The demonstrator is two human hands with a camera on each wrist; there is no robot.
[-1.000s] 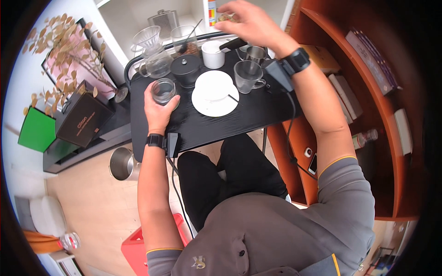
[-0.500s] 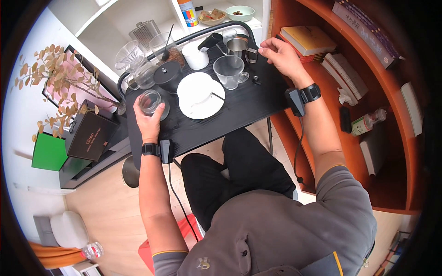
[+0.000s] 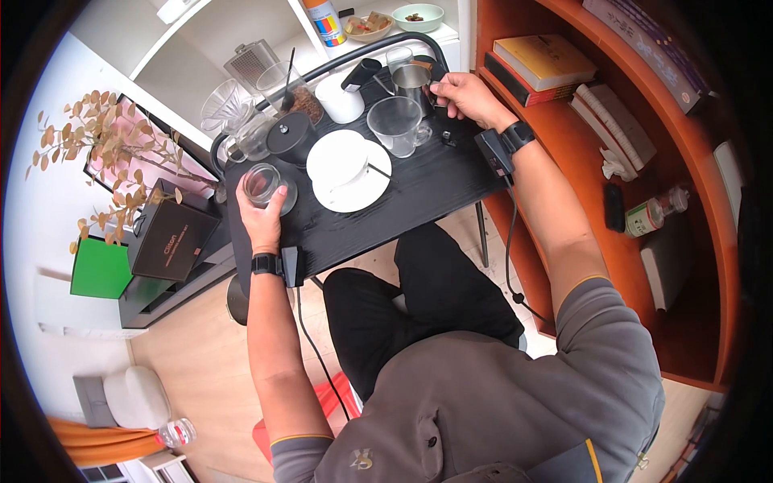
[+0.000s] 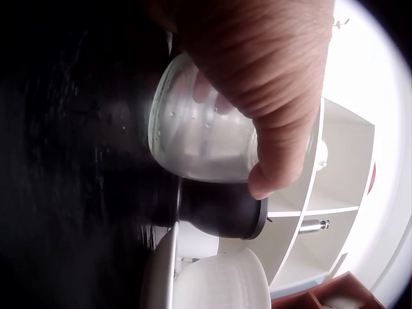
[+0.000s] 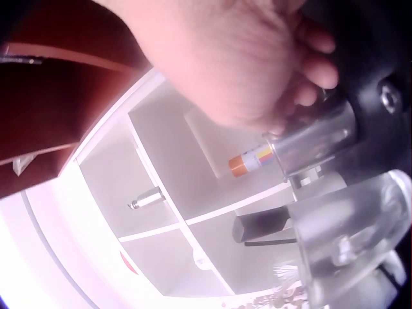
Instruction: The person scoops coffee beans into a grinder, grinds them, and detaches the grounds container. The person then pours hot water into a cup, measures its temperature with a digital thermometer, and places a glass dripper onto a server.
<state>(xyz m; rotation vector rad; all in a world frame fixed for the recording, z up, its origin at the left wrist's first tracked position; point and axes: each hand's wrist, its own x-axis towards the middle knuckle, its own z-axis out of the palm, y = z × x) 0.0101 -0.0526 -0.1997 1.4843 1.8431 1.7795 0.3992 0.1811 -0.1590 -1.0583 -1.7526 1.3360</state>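
Note:
The left hand holds a clear glass jar at the left of the black table; in the left wrist view its thumb and fingers wrap round the jar. At the far right of the table, the right hand grips the handle side of a metal pitcher. The right wrist view shows the right hand with curled fingers beside the pitcher. A glass cup stands in front of the pitcher. White dishes sit between the hands.
Along the table's back stand a black lidded container, a white canister, a glass of brown bits and a glass dripper. A small black item lies right of the cup. A bookshelf borders the right side.
The right hand has come down from the shelf area to the metal pitcher's handle. The left hand stays round the jar. The head view has shifted.

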